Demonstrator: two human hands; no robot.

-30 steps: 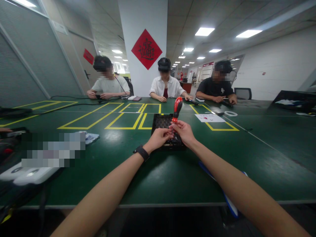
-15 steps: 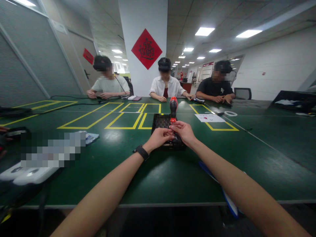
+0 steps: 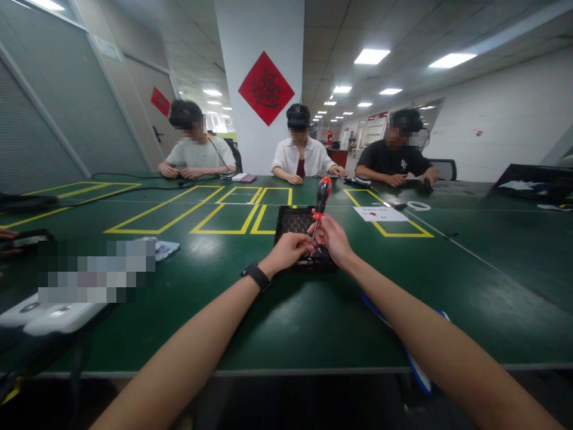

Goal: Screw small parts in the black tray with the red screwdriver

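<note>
A screwdriver (image 3: 323, 196) with a red and black handle stands tip down in front of me, its top leaning to the right. My right hand (image 3: 335, 242) has its fingers closed around it, just below the handle. The fingertips of my left hand (image 3: 286, 251) are pinched together at the lower end of the metal shaft; whatever they hold there is too small to make out. Both hands are over a black tray (image 3: 308, 268) with a grid-like floor, which lies on the green table. The hands hide much of its near part.
Left of me lie white devices (image 3: 67, 316), partly blurred out. A blue and white object (image 3: 418, 364) shows beneath my right forearm near the table edge. Further off are a paper sheet (image 3: 380, 214), a white ring (image 3: 418, 206) and yellow tape outlines. Three people sit across the table.
The screwdriver was upright and now leans to the right at the top. My right-hand fingers have shifted slightly around it. My left hand has stayed nearly still.
</note>
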